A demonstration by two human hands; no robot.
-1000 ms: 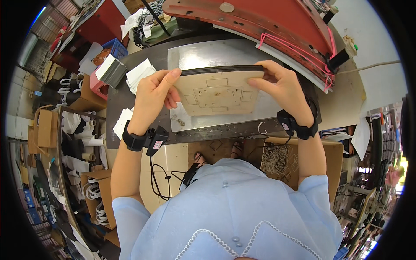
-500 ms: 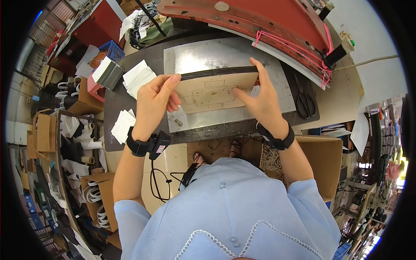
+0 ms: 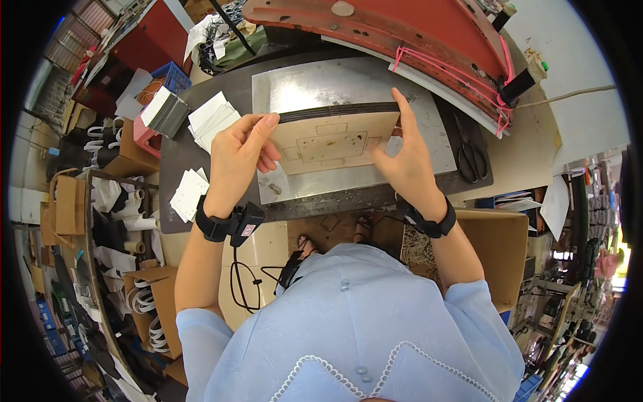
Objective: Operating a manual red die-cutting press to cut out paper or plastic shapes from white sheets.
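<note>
1. Biggest change: the right hand (image 3: 407,159) isn't pinching the upper right corner anymore, like it is a second ago. It sits lower along the right side now, index finger pointing up past the corner.
2. Compared with half a second ago, the thumb is a touch lower and further right, and looks slightly blurred. My read is that the right hand is shifting its hold – so the left is probably doing most of the steadying.
3. Right hand state: spread wide, big gap between thumb and index finger, not clamped down. Some fingers go behind the edge, and I can't tell if the thumb actually touches the face.
4. Left hand (image 3: 240,149): closed on the upper left corner of the flat rectangular beige board with a dark layered top edge (image 3: 328,147). Thumb's on the corner, the other fingers are curled in beside it.
5. The board is tilted up over the shiny grey metal plate (image 3: 301,87), which lies on the dark tabletop (image 3: 181,157). Can't tell if its lower edge rests there.
6. The black-handled scissors (image 3: 473,159), right of the plate, are in plain view now – the right arm covers them a second ago.
</note>
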